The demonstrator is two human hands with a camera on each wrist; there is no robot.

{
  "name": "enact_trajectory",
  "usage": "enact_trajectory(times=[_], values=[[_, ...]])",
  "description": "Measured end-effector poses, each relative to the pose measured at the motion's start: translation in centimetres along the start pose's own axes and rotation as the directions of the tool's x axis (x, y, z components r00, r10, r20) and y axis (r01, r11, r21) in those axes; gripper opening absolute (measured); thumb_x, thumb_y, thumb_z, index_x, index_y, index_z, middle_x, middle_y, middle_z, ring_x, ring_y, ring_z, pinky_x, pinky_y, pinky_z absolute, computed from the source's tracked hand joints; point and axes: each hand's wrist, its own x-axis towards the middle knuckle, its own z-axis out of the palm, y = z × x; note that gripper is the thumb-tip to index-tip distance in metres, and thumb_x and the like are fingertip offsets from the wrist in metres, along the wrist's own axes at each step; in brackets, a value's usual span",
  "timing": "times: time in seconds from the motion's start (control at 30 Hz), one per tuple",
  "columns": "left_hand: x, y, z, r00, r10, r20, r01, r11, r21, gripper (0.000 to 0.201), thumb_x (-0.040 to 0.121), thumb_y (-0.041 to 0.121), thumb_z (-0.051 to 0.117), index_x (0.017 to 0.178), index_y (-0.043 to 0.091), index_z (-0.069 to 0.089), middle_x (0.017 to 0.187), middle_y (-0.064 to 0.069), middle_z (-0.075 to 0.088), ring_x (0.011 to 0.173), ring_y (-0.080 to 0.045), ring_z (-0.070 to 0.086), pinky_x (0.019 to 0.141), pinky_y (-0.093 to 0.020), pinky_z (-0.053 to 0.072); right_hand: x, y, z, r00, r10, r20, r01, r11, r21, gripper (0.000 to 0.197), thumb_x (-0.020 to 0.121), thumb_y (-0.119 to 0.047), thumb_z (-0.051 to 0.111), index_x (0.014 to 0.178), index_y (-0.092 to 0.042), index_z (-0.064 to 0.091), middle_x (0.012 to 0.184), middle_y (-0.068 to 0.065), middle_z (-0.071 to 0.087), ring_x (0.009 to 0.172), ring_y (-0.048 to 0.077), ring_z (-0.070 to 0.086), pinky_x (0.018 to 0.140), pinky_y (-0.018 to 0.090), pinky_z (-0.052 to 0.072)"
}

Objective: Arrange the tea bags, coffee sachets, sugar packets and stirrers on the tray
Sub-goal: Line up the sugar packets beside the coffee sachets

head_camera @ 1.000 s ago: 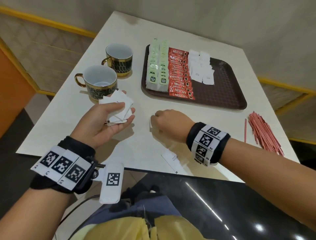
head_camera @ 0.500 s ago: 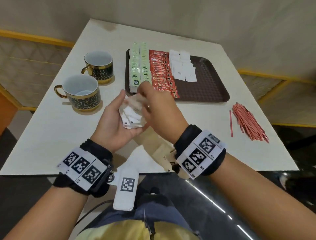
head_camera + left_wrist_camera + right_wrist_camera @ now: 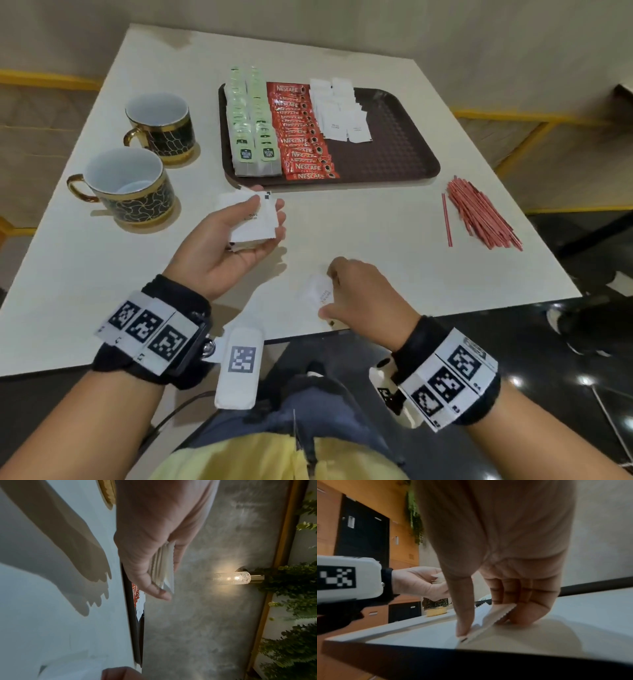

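My left hand (image 3: 236, 236) holds a stack of white sugar packets (image 3: 253, 221) above the table, thumb on top; the left wrist view shows the stack (image 3: 163, 568) edge-on between thumb and fingers. Near the table's front edge my right hand (image 3: 356, 294) pinches one white sugar packet (image 3: 317, 293) lying on the table; the right wrist view shows thumb and curled fingers on that packet (image 3: 489, 616). The brown tray (image 3: 394, 150) carries rows of green tea bags (image 3: 251, 126), red coffee sachets (image 3: 301, 133) and white sugar packets (image 3: 339, 109). Red stirrers (image 3: 479, 212) lie in a heap right of the tray.
Two black-and-gold cups (image 3: 133, 185) (image 3: 161, 126) stand on the table left of the tray. The tray's right half (image 3: 387, 137) is bare. The table's front edge (image 3: 308, 337) runs just below my right hand.
My right hand left the stack in my left hand and dropped to the front edge, where it now pinches a single packet. My left hand shifted slightly forward with the stack.
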Motion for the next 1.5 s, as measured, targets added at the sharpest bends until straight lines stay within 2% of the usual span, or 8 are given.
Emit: enact_trajectory(times=[0.13,0.23,0.33,0.47,0.7,0.93,1.27,1.5], values=[[0.5,-0.1,0.8,0.998,-0.067,0.002,0.067,0.998,0.009,0.033,0.084,0.016,0.064,0.117,0.016,0.064,0.110,-0.014,0.069,0.105,-0.027,0.066,0.071,-0.039,0.061,0.7,0.1,-0.4,1.000,-0.004,0.028,0.003,0.999,0.041,0.035,0.086,-0.010,0.059,0.067,-0.020,0.031,0.069,-0.006,0.039,0.064,0.015,0.039,0.049,0.021,0.021],[0.9,0.3,1.0,0.988,-0.128,0.082,0.130,0.991,-0.025,0.044,0.081,0.014,0.059,0.125,0.015,0.060,0.118,-0.015,0.063,0.109,-0.030,0.062,0.083,-0.043,0.058,1.3,0.9,-2.2,1.000,-0.009,0.006,0.007,0.974,0.227,0.029,0.088,-0.001,0.048,0.067,-0.018,0.039,0.074,-0.001,0.049,0.069,0.019,0.049,0.057,0.025,0.040],[1.6,0.4,1.7,0.984,-0.141,0.108,0.144,0.989,-0.020,0.050,0.082,0.004,0.049,0.130,0.012,0.056,0.126,-0.020,0.062,0.111,-0.033,0.062,0.082,-0.041,0.059,1.8,2.2,-5.0,0.992,0.039,-0.122,0.031,0.848,0.529,0.011,0.081,0.004,0.056,0.083,-0.005,0.059,0.091,0.011,0.065,0.083,0.028,0.067,0.076,0.047,0.058],[2.9,0.2,3.5,0.991,-0.104,0.084,0.100,0.994,0.052,0.040,0.088,-0.002,0.049,0.127,0.007,0.056,0.122,-0.021,0.066,0.111,-0.035,0.066,0.077,-0.043,0.060,3.4,3.5,-8.7,0.976,0.102,-0.192,0.085,0.634,0.769,0.024,0.077,0.014,0.065,0.089,-0.006,0.060,0.082,0.011,0.067,0.070,0.020,0.070,0.072,0.038,0.059],[6.3,0.7,7.4,0.998,0.053,0.040,-0.058,0.985,0.162,0.060,0.068,-0.001,0.068,0.126,0.009,0.058,0.120,-0.016,0.069,0.108,-0.035,0.067,0.081,-0.046,0.059,7.2,5.9,-13.3,0.949,0.037,-0.313,0.229,0.599,0.767,0.021,0.081,0.012,0.063,0.087,-0.007,0.067,0.073,0.006,0.068,0.064,0.011,0.062,0.058,0.019,0.047],[10.6,0.1,11.3,0.994,0.109,0.015,-0.110,0.974,0.200,0.052,0.074,-0.001,0.067,0.125,0.008,0.060,0.119,-0.014,0.069,0.106,-0.031,0.068,0.078,-0.040,0.061,11.6,8.7,-17.7,0.950,-0.043,-0.308,0.275,0.580,0.767,0.029,0.092,0.007,0.053,0.098,-0.013,0.073,0.100,0.004,0.073,0.090,0.017,0.068,0.071,0.027,0.055],[13.7,-1.3,13.8,0.978,0.205,-0.037,-0.186,0.938,0.293,0.036,0.085,0.002,0.067,0.119,0.014,0.063,0.112,-0.005,0.074,0.100,-0.022,0.071,0.071,-0.030,0.061,16.5,9.9,-18.5,0.969,-0.063,-0.240,0.236,0.533,0.812,0.010,0.084,0.002,0.070,0.087,0.007,0.062,0.073,-0.002,0.070,0.076,0.014,0.073,0.068,0.039,0.060],[14.2,0.3,13.8,0.971,0.238,-0.034,-0.200,0.875,0.442,0.035,0.081,0.000,0.070,0.113,0.012,0.065,0.111,-0.012,0.073,0.086,-0.020,0.072,0.052,-0.023,0.054,17.6,9.6,-18.8,0.977,-0.104,-0.187,0.214,0.526,0.823,0.010,0.083,0.001,0.071,0.082,0.001,0.062,0.089,0.010,0.073,0.083,0.018,0.073,0.064,0.032,0.059]])
